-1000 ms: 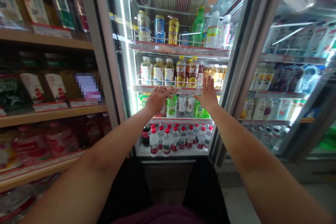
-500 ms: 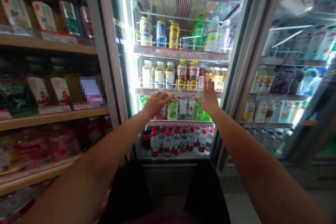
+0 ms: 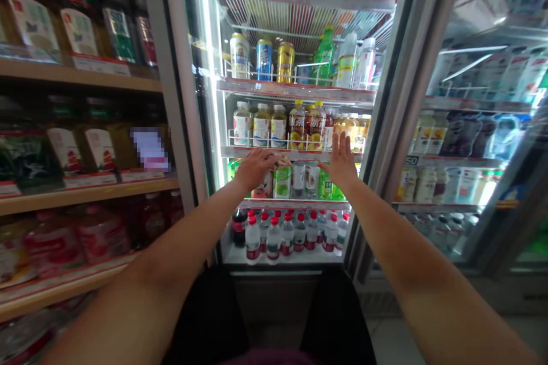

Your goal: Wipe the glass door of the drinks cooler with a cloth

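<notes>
Both my arms stretch forward into a lit, open drinks fridge. My left hand (image 3: 256, 171) is palm down in front of the second-lowest shelf, its fingers stretched out to the right. A small beige-brown thing (image 3: 281, 162) shows at its fingertips, too blurred to name. Just below it stands a green-and-white drink container (image 3: 281, 183). My right hand (image 3: 342, 161) is raised with fingers up and thumb spread to the left, nothing in it. Behind its fingers are several yellow-orange bottles (image 3: 351, 125); a green pack (image 3: 325, 185) is below its thumb.
Red-capped water bottles (image 3: 287, 235) stand on the fridge floor. Brown tea bottles (image 3: 297, 125) and cans (image 3: 285, 63) fill the wire-fronted shelves above. Wooden shelves (image 3: 85, 185) with bottles are at left. A metal door frame (image 3: 405, 102) rises at right, beside another drinks fridge.
The view has tilted up slightly, so the shelves sit a little lower in the picture. Both hands keep nearly the same pose and place.
</notes>
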The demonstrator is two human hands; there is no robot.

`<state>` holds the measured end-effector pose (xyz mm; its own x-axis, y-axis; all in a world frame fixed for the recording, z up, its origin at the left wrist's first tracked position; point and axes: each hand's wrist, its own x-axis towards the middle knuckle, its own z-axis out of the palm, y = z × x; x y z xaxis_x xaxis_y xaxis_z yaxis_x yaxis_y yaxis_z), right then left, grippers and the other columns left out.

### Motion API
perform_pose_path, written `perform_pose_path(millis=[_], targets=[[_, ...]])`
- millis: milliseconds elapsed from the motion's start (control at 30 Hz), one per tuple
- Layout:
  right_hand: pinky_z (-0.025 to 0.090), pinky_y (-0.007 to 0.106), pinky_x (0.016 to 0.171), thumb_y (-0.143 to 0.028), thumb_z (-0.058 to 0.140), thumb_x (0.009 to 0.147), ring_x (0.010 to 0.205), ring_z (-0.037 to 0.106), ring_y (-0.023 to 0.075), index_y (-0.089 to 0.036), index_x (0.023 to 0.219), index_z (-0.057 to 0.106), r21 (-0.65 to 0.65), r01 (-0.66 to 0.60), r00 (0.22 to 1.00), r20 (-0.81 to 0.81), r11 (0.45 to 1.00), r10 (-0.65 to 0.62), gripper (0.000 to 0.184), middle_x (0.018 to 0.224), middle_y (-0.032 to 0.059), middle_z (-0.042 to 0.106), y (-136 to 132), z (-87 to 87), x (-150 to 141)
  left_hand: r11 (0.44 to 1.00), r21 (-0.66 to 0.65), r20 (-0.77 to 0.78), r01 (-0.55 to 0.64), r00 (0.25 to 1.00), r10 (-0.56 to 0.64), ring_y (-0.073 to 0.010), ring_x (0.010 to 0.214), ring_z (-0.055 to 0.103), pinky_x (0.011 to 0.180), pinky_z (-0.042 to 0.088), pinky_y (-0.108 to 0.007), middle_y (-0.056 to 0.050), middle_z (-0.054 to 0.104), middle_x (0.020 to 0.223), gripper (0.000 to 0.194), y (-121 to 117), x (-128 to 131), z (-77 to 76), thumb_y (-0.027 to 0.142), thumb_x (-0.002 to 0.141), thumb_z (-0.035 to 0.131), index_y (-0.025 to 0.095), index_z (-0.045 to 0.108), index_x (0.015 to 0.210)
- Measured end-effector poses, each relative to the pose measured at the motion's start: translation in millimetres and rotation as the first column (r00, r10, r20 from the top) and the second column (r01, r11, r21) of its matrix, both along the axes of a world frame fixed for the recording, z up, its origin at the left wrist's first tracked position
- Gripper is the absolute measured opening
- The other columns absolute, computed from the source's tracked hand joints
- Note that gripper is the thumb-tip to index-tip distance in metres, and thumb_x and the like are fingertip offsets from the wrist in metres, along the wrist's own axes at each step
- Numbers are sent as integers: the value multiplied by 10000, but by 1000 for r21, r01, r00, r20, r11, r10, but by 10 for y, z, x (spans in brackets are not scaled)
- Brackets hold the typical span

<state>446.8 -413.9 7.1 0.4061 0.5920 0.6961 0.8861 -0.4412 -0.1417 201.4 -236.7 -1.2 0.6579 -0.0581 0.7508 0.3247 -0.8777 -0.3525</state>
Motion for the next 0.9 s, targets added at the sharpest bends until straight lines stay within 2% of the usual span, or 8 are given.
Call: perform_pose_path(millis=[100, 167, 367, 467, 600, 667, 800, 900], targets=[[199, 617, 1309, -410, 710, 978, 1637, -83, 346, -189, 1652, -240, 0, -7, 1000, 10, 1000, 7, 1186, 1756, 142, -146, 12, -19, 32, 999, -50, 163, -9, 986, 17, -304, 1189, 580, 1058, 524, -462, -119, 666, 1235, 554, 44, 24, 88, 1, 929, 532, 237, 672, 1410], [201, 622, 1305, -421, 709, 979, 1637, -85, 345, -200, 1650, -247, 14, -16, 1000, 15, 1000, 16, 1188, 1757, 140, -143, 14, -28, 37, 997, -66, 219, -27, 975, 41, -308, 1180, 577, 1061, 521, -465, -124, 661, 1240, 560, 54, 32, 80, 2, 942, 507, 215, 652, 1439], [196, 606, 1313, -378, 729, 971, 1630, -125, 337, -194, 1637, -275, 2, -3, 1000, 7, 1000, 3, 1219, 1758, 139, -155, 12, -35, 15, 999, 27, 12, -23, 1000, 23, -320, 1169, 589, 1028, 543, -461, -122, 681, 1228, 491, 19, -15, -84, 14, 940, 555, 214, 707, 1362], [229, 633, 1298, -397, 702, 987, 1633, -99, 345, -223, 1627, -299, 11, -12, 1000, 5, 1000, 12, 1201, 1757, 123, -159, 5, -28, 8, 999, 22, 41, -29, 999, 28, -303, 1167, 591, 1026, 547, -454, -108, 681, 1241, 528, 30, -12, -30, 4, 928, 546, 242, 694, 1375], [244, 613, 1300, -387, 729, 966, 1634, -98, 351, -166, 1671, -184, -3, -6, 1000, -10, 1000, 6, 1175, 1756, 137, -149, -3, -12, 6, 999, -27, 139, -44, 989, 47, -304, 1166, 591, 1052, 536, -474, -124, 661, 1267, 563, 30, 21, -8, 15, 932, 530, 217, 633, 1447], [236, 614, 1302, -394, 726, 967, 1634, -102, 350, -165, 1675, -170, -1, -7, 1000, -10, 1000, 7, 1165, 1757, 134, -145, 4, -16, 16, 999, -31, 118, -33, 992, 36, -309, 1160, 597, 1054, 535, -471, -127, 666, 1254, 506, 18, 25, -47, 28, 943, 540, 211, 670, 1396], [206, 620, 1308, -410, 708, 981, 1632, -104, 342, -209, 1643, -263, 10, -5, 1000, 9, 1000, 5, 1192, 1756, 124, -157, 23, -36, 35, 1000, -26, 53, 15, 998, -14, -308, 1174, 596, 1063, 526, -465, -116, 674, 1254, 471, 19, 18, -51, 16, 933, 547, 214, 689, 1336], [185, 610, 1315, -389, 734, 966, 1633, -108, 335, -202, 1637, -276, -7, 3, 1000, 0, 1000, -3, 1227, 1757, 136, -156, 8, -28, 5, 994, -111, 197, 16, 980, 6, -303, 1201, 586, 1081, 511, -473, -129, 654, 1289, 491, 46, 39, 4, -9, 916, 504, 184, 642, 1346]])
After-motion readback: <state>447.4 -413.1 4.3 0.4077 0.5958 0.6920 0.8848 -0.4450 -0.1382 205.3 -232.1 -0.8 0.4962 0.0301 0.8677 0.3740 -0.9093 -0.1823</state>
